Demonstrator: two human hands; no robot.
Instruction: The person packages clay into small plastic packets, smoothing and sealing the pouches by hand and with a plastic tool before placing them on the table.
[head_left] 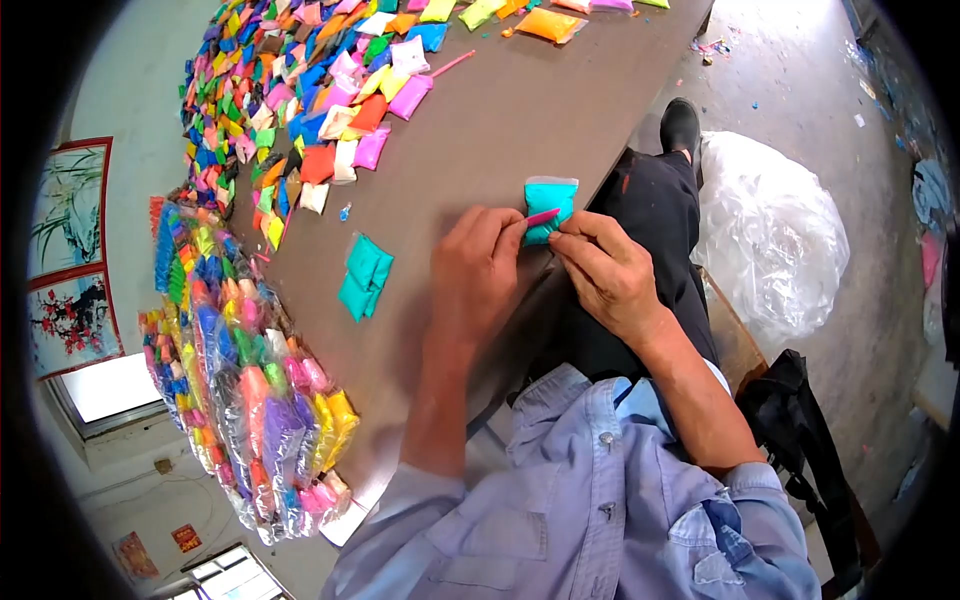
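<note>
Both my hands are raised at the table's near edge, close together. A thin pink stick (543,216) juts from the closed fingertips of my left hand (475,262) and crosses the front of a turquoise packet (551,192). My right hand (610,268) pinches the packet's lower right corner between thumb and fingers. The packet stands up above the fingertips, its clear top edge showing. Part of its lower end is hidden behind the fingers. To the left of my left hand, more turquoise packets (366,277) lie overlapping on the brown table (460,130).
A large heap of small coloured packets (300,90) covers the table's far left. Long clear bags of coloured packets (250,380) are piled at the left edge. An orange packet (548,25) lies at the far end. On the floor at right sits a big white plastic bag (770,235).
</note>
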